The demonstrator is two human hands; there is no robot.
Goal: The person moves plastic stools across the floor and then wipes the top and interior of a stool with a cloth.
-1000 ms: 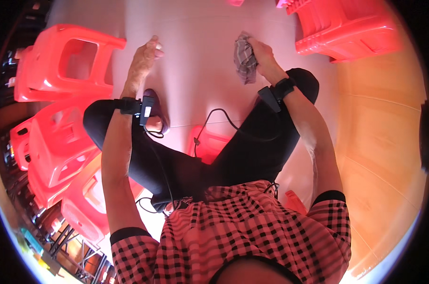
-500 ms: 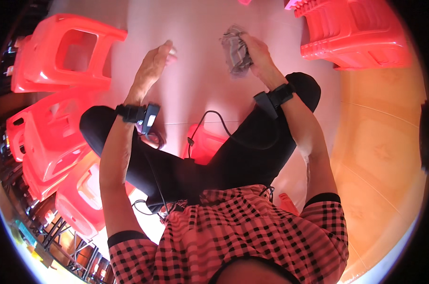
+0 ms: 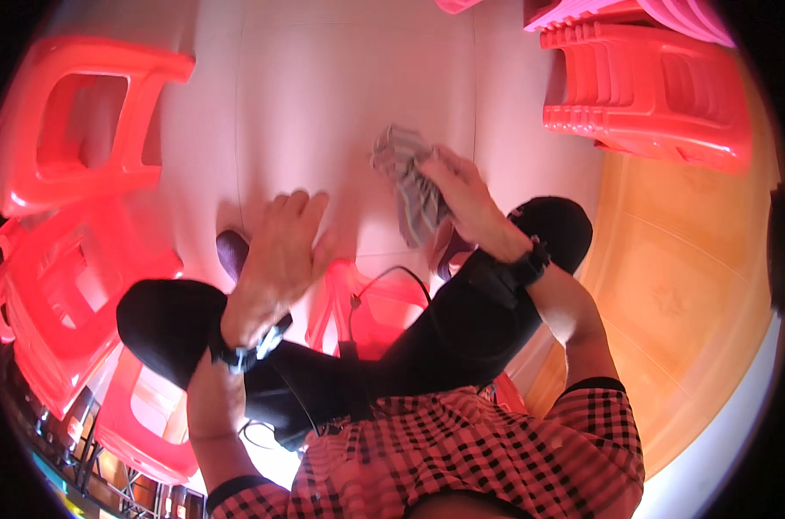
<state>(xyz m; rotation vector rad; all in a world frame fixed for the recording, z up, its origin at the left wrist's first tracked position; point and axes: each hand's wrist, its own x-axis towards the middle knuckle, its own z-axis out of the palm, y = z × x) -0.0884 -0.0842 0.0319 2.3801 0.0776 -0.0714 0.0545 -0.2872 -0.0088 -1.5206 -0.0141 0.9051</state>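
Note:
A crumpled grey striped cloth (image 3: 403, 173) hangs from my right hand (image 3: 462, 192), its fingers closed round one side of it. The cloth is ahead of my right knee, and its lower end droops toward my legs. Over my left knee, my left hand (image 3: 280, 246) has its back up and its fingers stretched forward, with nothing seen in it. Its palm is hidden. Black straps with small devices sit on both wrists.
Red plastic stools (image 3: 81, 121) line the left side. A stack of red stools (image 3: 648, 91) stands far right, beside a yellow-orange surface (image 3: 669, 285). Between my legs is a red stool (image 3: 371, 303), with a black cable (image 3: 392, 271) crossing it.
Both hands have come back toward my body. My right hand still grips the cloth, which hangs longer. The left hand has turned its back up with fingers extended. The view has shifted.

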